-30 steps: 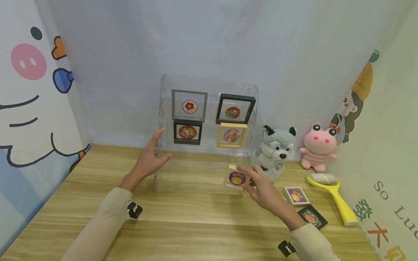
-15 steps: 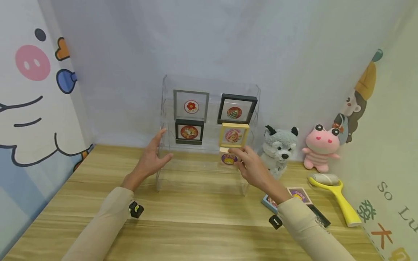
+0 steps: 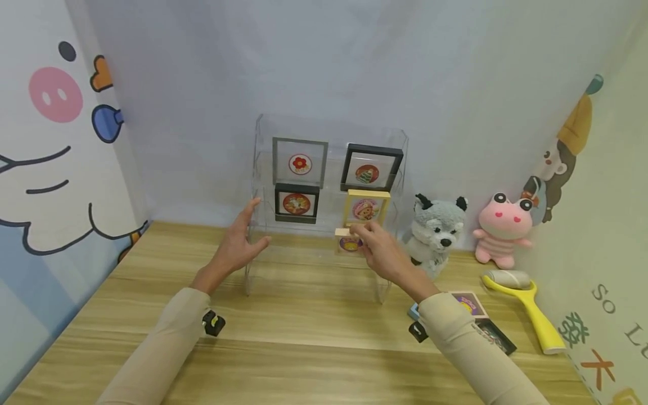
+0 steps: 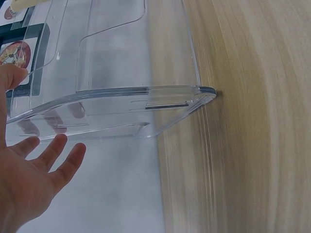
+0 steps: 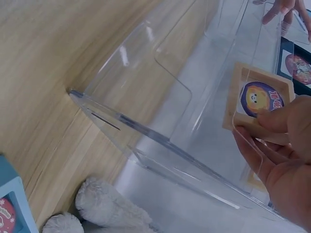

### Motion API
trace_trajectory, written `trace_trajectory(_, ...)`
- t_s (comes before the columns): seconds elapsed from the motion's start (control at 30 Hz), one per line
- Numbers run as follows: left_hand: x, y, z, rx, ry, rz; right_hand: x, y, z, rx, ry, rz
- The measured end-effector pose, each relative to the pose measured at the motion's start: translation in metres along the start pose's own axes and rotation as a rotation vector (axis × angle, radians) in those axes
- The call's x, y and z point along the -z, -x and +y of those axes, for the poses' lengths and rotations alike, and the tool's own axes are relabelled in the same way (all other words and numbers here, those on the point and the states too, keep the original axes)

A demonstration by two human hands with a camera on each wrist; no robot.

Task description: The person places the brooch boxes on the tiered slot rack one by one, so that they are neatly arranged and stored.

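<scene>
My right hand (image 3: 387,256) pinches a small pale wooden picture frame (image 3: 348,243) at its right side, thumb in front. A purple round picture with a yellow animal shows in it in the right wrist view. The frame is at a lower tier of a clear acrylic display rack (image 4: 116,92), just below a yellow frame (image 3: 364,193). Higher up stand a grey frame (image 3: 300,164) with a red flower, a black frame (image 3: 374,149) with a tree and another black frame (image 3: 296,203). With fingers spread, my left hand (image 3: 234,247) is at the rack's left side.
Right of the rack sit a grey plush dog (image 3: 436,230) and a pink plush frog (image 3: 501,225). A yellow-handled lint roller (image 3: 536,318) lies by the right wall. Near my right sleeve lie a wooden frame (image 3: 471,304), a black frame (image 3: 498,336) and a blue frame (image 3: 413,311).
My right hand has carried the wooden frame up and slightly left, from the rack's lower right front to the tier below the yellow frame. The left hand stays at the rack's side.
</scene>
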State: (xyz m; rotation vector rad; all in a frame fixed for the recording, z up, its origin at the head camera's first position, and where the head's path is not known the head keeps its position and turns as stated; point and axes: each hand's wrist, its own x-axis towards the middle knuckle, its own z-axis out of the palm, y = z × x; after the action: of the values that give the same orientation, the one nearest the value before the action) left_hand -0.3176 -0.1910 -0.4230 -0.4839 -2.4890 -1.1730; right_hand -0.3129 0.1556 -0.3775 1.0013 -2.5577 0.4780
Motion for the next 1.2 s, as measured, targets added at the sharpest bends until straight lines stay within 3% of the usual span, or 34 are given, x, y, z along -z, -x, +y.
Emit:
trace_trajectory(0.7,-0.004,-0.002,0.001,-0.005,0.016,0.002,0.002,0.008,0.010,-0.085,-0.104,-0.008)
trace_trajectory(0.87,-0.004,-0.001,0.001,-0.001,0.025,0.001,0.011,0.009,0.008,-0.120,-0.157,-0.016)
trace_trajectory(1.2,-0.003,-0.002,-0.001,-0.007,0.012,0.018,0.036,0.028,0.014,-0.166,-0.266,0.071)
